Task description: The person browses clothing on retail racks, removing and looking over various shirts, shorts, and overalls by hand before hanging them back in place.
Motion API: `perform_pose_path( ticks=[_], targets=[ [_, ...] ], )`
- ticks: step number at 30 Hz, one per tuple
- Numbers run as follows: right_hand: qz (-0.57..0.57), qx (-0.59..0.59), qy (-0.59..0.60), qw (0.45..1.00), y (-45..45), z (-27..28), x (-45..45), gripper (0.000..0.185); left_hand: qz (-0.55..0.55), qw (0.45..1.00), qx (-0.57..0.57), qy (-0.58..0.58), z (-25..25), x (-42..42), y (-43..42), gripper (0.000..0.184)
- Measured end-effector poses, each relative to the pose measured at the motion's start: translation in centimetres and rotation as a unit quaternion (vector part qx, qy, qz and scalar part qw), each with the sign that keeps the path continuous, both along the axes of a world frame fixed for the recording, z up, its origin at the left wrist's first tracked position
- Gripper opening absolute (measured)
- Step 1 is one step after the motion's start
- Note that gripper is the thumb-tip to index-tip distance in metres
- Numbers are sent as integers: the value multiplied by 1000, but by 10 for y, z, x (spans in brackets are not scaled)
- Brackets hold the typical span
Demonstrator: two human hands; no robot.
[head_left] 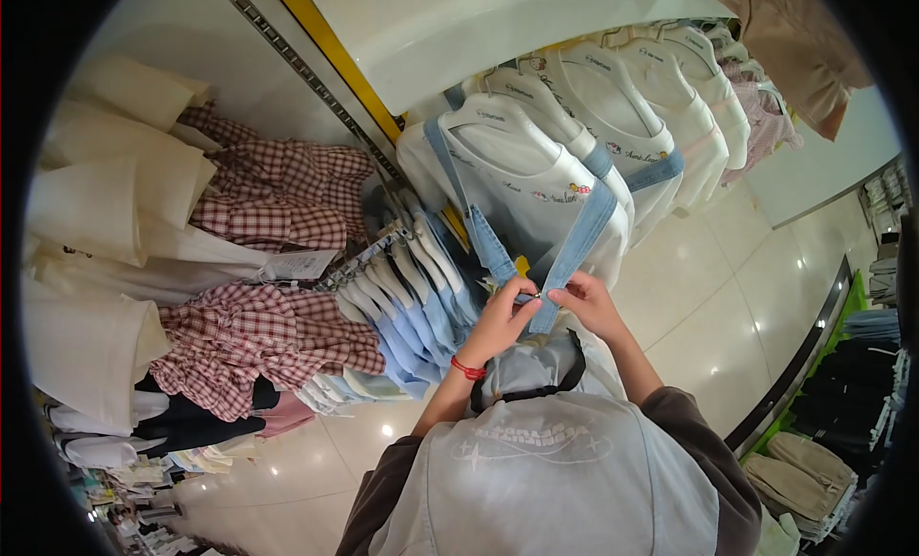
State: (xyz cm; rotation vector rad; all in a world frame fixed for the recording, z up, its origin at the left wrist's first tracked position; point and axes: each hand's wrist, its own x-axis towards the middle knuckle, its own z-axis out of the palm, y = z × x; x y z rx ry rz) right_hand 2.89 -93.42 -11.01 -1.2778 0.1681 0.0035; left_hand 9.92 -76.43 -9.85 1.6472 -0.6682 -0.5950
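Note:
My left hand point(505, 317), with a red cord bracelet point(468, 369) on its wrist, is closed on a light-blue denim strap point(491, 245) near a small metal fastener. My right hand point(588, 305) pinches the other denim strap point(580, 232) just beside it, so the fingertips of both hands nearly meet. These straps hang over the shoulders of a white shirt point(507, 178), which has small embroidered figures and lettering on its chest. What lies beneath my hands is partly hidden by them.
More white shirts point(627, 106) hang behind on the same rail. Blue garments point(407, 317) on hangers crowd to the left, beside red checked dresses point(278, 197) and cream clothes point(96, 202). Folded trousers point(799, 475) lie on a low shelf at the right. Tiled floor point(713, 297) shows between.

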Motion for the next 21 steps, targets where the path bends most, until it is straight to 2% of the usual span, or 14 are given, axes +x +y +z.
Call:
perform_pose_path(
  ticks=[3,6,9,15,21],
  targets=[
    [7,14,13,1000,-3,-1,0,21,-10,997,-42,65,-19,8,4,16],
    [22,11,54,998,-7,-4,-2,20,-3,995,-71,71,-18,8,4,16],
    [3,57,35,998,-3,-3,-1,20,24,993,-77,88,-18,5,1,14],
    [-8,54,28,998,2,0,0,19,80,995,-57,-2,-10,2,-6,12],
    [-30,15,40,999,3,-3,2,17,83,994,-46,-48,1,1,-8,13]
  ],
)
